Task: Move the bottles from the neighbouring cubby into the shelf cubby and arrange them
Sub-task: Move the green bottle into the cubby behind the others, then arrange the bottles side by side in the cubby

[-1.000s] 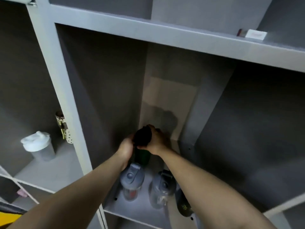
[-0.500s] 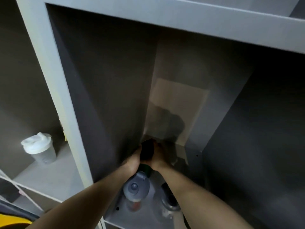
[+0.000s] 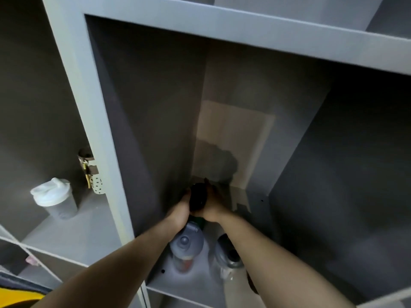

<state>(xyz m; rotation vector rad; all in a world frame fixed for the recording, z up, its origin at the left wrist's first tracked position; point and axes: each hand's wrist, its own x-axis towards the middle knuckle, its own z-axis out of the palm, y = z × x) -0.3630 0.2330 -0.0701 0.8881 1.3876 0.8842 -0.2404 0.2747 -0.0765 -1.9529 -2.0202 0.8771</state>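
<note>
Both hands reach deep into the middle cubby point(image 3: 155, 130) of a grey shelf. My left hand point(image 3: 180, 211) and my right hand point(image 3: 212, 206) clasp a dark green bottle with a black cap point(image 3: 198, 196) from either side, near the back left corner. In front of it stand a clear bottle with a grey lid point(image 3: 185, 245) and a second grey-lidded bottle point(image 3: 229, 255), partly hidden by my right forearm. The left neighbouring cubby holds a white-lidded shaker bottle point(image 3: 52, 200) and a spotted bottle with a brown strap point(image 3: 90, 172), half hidden by the divider.
A grey upright divider point(image 3: 93, 130) separates the two cubbies. A pale rectangular patch point(image 3: 231, 138) marks the back wall. A dark object point(image 3: 251, 283) lies at the cubby's front right, under my forearm. The right part of the cubby floor is dim.
Both hands with the dark bottle have gone further back and lower into the cubby, toward the back left corner. The view has shifted so the left cubby shows more.
</note>
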